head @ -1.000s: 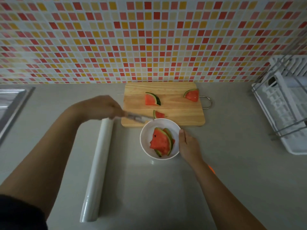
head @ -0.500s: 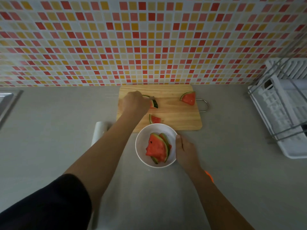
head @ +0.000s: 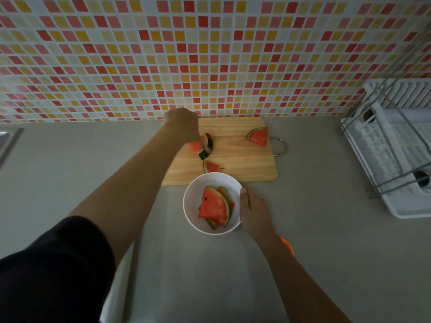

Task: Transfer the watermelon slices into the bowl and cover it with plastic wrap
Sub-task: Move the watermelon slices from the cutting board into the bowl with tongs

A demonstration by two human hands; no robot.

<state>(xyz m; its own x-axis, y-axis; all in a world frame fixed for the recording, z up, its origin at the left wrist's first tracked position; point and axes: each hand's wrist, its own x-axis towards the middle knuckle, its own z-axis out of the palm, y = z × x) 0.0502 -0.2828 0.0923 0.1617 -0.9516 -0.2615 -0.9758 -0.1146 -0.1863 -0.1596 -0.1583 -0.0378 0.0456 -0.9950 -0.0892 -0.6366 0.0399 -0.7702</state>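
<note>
A white bowl [head: 191, 213] stands on the counter just in front of the wooden cutting board [head: 242, 169] and holds several watermelon slices [head: 214, 206]. My right hand [head: 255, 212] holds the bowl's right side, thumb on the rim. My left hand [head: 182, 123] reaches over the board's far left and grips a metal utensil [head: 206, 149], whose tip is on a slice [head: 201, 145] that looks tilted up. A small slice [head: 211, 166] lies near the board's front edge. Another slice [head: 258, 136] lies at its far right. My left arm hides most of the plastic wrap roll [head: 116, 299].
A white dish rack [head: 396, 159] with metal wires fills the right side. A sink edge [head: 5, 141] shows at the far left. The tiled wall rises just behind the board. Something orange [head: 286, 245] peeks out by my right wrist.
My left hand went from beside the bowl to the board's far left, bringing the utensil onto the middle slice, which has turned and tilted. My right hand stayed on the bowl.
</note>
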